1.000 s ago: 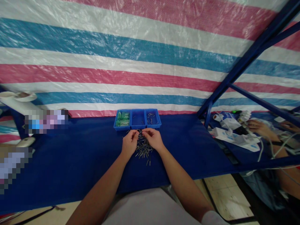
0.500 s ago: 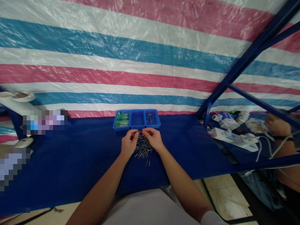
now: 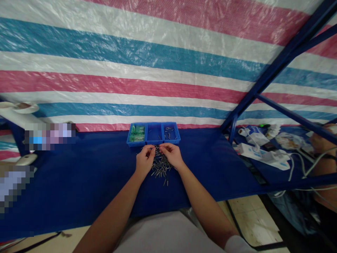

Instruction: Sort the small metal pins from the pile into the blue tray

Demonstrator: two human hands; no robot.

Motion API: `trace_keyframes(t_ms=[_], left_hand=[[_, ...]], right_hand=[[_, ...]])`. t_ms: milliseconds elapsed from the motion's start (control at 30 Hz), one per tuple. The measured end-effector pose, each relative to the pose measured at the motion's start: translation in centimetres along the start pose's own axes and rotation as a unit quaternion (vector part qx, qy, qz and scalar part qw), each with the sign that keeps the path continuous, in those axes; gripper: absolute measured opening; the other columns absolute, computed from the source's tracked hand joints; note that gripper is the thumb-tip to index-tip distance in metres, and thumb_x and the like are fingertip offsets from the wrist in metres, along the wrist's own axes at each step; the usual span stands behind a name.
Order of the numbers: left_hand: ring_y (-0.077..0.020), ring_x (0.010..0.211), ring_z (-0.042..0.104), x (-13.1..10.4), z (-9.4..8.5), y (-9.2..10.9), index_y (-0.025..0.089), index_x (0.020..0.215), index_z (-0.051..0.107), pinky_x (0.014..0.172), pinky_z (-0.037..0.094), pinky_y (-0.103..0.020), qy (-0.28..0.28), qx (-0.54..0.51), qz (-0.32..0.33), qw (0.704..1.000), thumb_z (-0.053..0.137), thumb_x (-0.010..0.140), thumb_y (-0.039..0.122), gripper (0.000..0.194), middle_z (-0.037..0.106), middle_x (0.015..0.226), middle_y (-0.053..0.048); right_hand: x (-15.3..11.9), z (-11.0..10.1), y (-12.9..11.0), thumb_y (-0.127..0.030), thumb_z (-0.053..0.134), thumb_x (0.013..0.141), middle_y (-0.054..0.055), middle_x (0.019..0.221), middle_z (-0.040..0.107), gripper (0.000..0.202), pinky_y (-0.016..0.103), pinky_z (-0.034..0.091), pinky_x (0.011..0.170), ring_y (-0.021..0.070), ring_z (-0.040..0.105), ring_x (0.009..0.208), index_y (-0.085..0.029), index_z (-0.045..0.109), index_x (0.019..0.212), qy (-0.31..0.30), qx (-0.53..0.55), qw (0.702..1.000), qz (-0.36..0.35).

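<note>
Hands, two: left hand (image 3: 144,160) and right hand (image 3: 172,155) are facing each other, each thumb and forefinger curling towards a pinch; whether they are closing fully on a pin, the picture is too small to tell. Pins (image 3: 160,168), loose metal, many: these are lying in a heap on the blue table (image 3: 105,182), under and just nearer the wearer than the fingertips. Tray (image 3: 153,143), blue, three sections: it is sitting just beyond the fingers, green pieces (image 3: 137,133) filling the left section, a few pins lying in the middle and right ones. Handling, as judged: light fingertip pressure is suiting such thin stock; working low, over the heap, is guarding against drops and rolling. Writing: a white pack (image 3: 257,136), well to the right of the fingers, is showing blue lettering, and a power strip (image 3: 247,150) is bearing blue marks; neither is reading clearly.
</note>
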State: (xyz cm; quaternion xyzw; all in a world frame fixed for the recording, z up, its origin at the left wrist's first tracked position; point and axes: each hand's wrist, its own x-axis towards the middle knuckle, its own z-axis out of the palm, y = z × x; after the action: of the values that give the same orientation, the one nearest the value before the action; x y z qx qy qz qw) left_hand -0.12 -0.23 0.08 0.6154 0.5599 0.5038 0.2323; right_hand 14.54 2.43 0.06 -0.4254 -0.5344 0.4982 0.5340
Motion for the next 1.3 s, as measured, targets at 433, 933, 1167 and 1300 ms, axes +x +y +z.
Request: trace_keyframes(t_ms=[433,933,1167,1300], left_hand=[[-0.0096,0.053,0.052,0.0,0.0,-0.1,0.021,0.093,0.062,0.057,0.040,-0.021,-0.009,0.029,-0.001,1.000,0.050,0.087,0.038,0.022,0.057,0.060,0.004],[-0.0099,0.054,0.052,0.0,0.0,0.0,0.018,0.079,0.059,0.056,0.039,-0.021,-0.023,0.027,0.007,0.999,0.045,0.089,0.041,0.029,0.056,0.059,0.003],[-0.0098,0.057,0.055,-0.1,0.0,0.0,0.018,0.087,0.062,0.059,0.041,-0.021,-0.023,0.009,0.017,1.000,0.047,0.088,0.040,0.027,0.060,0.064,0.002],[-0.0095,0.056,0.053,0.0,-0.1,0.1,0.018,0.088,0.064,0.058,0.041,-0.021,-0.040,0.007,0.040,0.998,0.048,0.089,0.039,0.026,0.059,0.063,0.002]], right_hand=[[0.0,0.0,0.1,-0.034,0.069,0.072,0.003,0.070,0.070,0.019,0.030,0.053,0.065,0.0167,0.065,0.064,-0.019,0.070,0.084,-0.003,-0.006,1.000,-0.003],[-0.4,-0.3,0.0,-0.029,0.062,0.081,0.004,0.079,0.069,0.017,0.027,0.050,0.066,0.0156,0.062,0.069,-0.020,0.070,0.093,-0.015,-0.201,0.971,-0.127],[-0.5,-0.3,-0.5,-0.027,0.060,0.083,0.005,0.080,0.069,0.016,0.027,0.047,0.064,0.0155,0.061,0.069,-0.020,0.070,0.094,-0.034,-0.234,0.959,-0.159],[-0.5,-0.4,-0.8,-0.025,0.059,0.084,0.005,0.083,0.068,0.015,0.027,0.047,0.065,0.0153,0.060,0.071,-0.020,0.070,0.093,-0.033,-0.242,0.953,-0.178]])
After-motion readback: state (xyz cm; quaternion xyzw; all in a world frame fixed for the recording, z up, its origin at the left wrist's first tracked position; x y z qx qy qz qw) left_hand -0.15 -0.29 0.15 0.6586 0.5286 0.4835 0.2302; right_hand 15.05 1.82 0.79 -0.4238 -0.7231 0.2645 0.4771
